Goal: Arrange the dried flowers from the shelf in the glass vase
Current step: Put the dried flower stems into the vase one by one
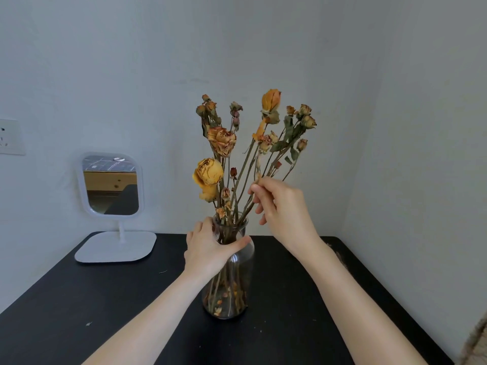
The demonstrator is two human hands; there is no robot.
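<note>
A clear glass vase stands on the black table, near its middle. Dried yellow and orange flowers on long thin stems stand in it and fan out above the rim. My left hand grips the vase around its neck, thumb across the front. My right hand is raised to the right of the stems and pinches one stem between thumb and fingertips, a little above the vase mouth. Fallen petals lie in the bottom of the vase.
A white table mirror on a flat square base stands at the back left of the table. Pale walls close in behind and to the right. A wall socket sits at far left. Small petal crumbs dot the tabletop.
</note>
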